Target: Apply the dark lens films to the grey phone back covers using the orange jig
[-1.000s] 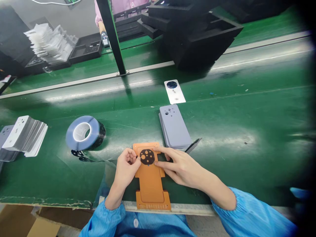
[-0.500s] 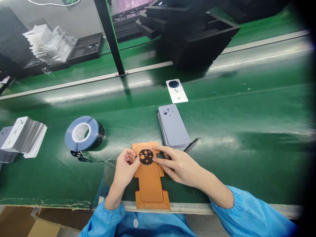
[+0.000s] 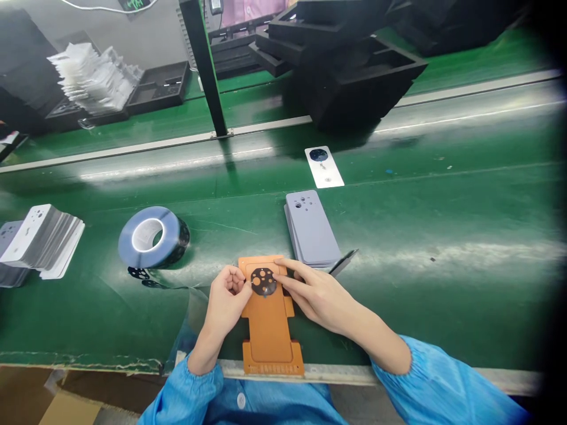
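An orange fixture lies at the bench's front edge, with a round black perforated piece on its upper part. My left hand is at the piece's left edge, fingers curled, thumb and forefinger pinched together; what they pinch is too small to make out. From the right, my right hand reaches over with fingers extended, one fingertip on the piece's right side and another at the fixture's top edge. Just behind that hand is a stack of grey-blue phone-shaped panels.
A blue tape roll stands left of the fixture, its strip trailing toward the front edge. White panels are stacked far left. A white panel lies behind the grey-blue stack. Black trays and a black post stand farther back.
My right hand's fingers have shifted slightly left, with one now farther onto the black piece. My left hand holds nearly the same pose. The view has tilted slightly.
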Demonstrator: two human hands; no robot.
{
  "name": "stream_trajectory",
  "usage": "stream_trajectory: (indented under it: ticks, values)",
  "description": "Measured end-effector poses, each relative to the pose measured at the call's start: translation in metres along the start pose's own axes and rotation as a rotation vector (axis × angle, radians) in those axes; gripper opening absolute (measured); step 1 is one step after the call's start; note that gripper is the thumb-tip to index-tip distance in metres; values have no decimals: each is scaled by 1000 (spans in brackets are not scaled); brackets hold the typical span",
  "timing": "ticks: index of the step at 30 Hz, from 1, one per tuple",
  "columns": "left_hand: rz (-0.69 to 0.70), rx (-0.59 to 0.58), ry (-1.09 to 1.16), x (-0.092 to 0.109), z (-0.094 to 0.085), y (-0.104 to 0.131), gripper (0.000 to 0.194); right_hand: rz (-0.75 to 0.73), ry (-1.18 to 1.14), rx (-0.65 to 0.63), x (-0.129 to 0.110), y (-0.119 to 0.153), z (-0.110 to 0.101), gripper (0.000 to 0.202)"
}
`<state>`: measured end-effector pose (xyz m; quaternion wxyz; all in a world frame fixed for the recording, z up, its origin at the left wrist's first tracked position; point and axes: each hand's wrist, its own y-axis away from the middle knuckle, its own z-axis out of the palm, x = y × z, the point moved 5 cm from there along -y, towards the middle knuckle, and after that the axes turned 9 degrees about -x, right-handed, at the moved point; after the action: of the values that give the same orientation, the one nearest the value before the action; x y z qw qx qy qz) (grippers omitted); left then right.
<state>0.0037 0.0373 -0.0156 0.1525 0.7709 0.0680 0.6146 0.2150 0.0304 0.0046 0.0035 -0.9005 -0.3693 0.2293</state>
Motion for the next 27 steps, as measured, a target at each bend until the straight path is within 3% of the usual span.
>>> stream_trajectory:
  ticks: [9,14,18,20,23,27]
  values:
    - [3,-28,13,-4,0,0,21,28,-135,2,-8,-2,-1,43]
    - [-6,-15,33,-4,0,2,19,55,-129,86,-3,-5,-34,30]
    - [4,-19,3,-7,-1,2,16,231,86,100,44,-30,-75,26]
    - [32,-18,-32,-9,-1,4,14,337,138,37,80,-48,-87,39]
    - [93,-3,-98,-11,-4,14,11,459,76,-127,133,-71,-90,74]
    - [180,104,-282,-15,-22,47,12,423,46,-195,159,-84,-85,70]
